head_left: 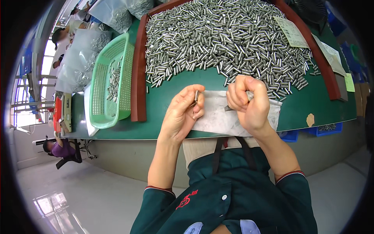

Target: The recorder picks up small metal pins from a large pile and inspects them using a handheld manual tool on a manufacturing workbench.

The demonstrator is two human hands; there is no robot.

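My left hand (180, 111) is closed, pinching a small metal pin (196, 96) upright between thumb and fingers. To its right, my right hand (253, 107) is wrapped into a fist around a grey metallic object (249, 95); a flat dark-grey end (228, 108) sticks out on the fist's left side, and its kind is mostly hidden by my fingers. Both hands are above a smudged whitish cloth or bag (212, 117) lying at the table's near edge. Just beyond them spreads a large heap of short shiny metal pins (222, 39).
Reddish-brown rails (139, 78) border the heap on the green table (171, 93). A light-green basket (105, 117) with some pins stands left, beside plastic bags of pins (78, 58). Paper sheets (291, 33) lie at right; blue bins (327, 128) sit below the edge. Other people work far left.
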